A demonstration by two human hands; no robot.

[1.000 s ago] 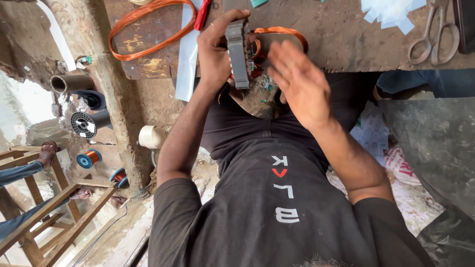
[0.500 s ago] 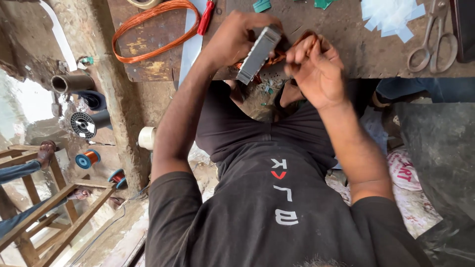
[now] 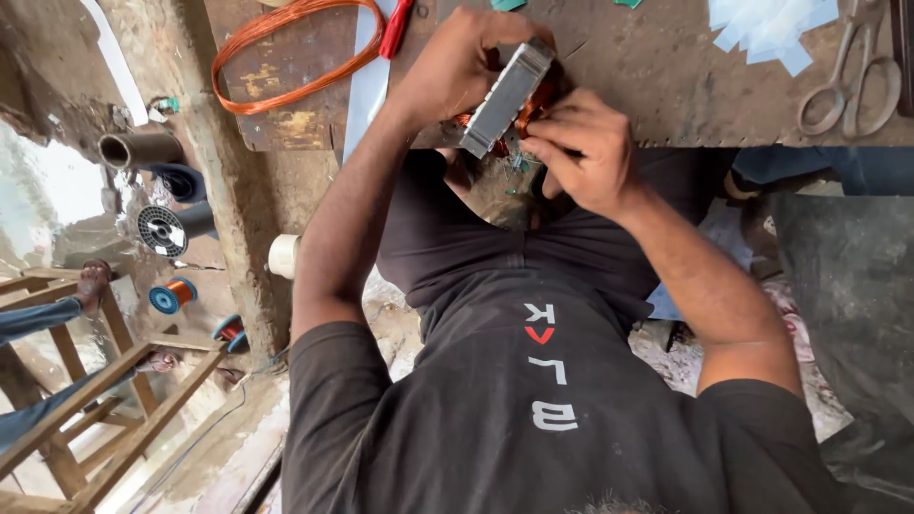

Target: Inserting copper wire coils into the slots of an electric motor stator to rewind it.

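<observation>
Steel, by the look of it: the grey laminated metal block with orange copper windings showing at its ends (image 3: pixel 509 95), prob. a small motor stator or coil core, sits tilted at the near edge of the worn brown wooden workbench (image 3: pixel 657 76), just above the person's lap. Left hand (image 3: pixel 457 62) is wrapped round its upper end, fingers closed over the top; right hand (image 3: pixel 581 148) is curled against the lower side, fingertips pinched in at the copper wire near the block's bottom end, though exactly what they nip is hidden. Judging by the material it's dense and heavy for its size, rigid, with hard stack edges, so the flat outer faces give a safe grip. The windings are the weak spot: thin enamelled wire, easy to nick or kink, so best not squeezed. Nearby lie a loose loop of orange copper wire (image 3: pixel 286 48), a red-handled tool (image 3: pixel 396 29), metal scissors (image 3: pixel 852 81) and pale paper scraps (image 3: pixel 762 29); copper wire spools (image 3: pixel 171 295) sit on the floor. Vs. 0.5 s ago: block's tilt and left grip much the same, but the right hand has dropped lower and closed tighter onto the bottom end; 1 s ago it was spread open, apart from the block, which stood nearly upright.
</observation>
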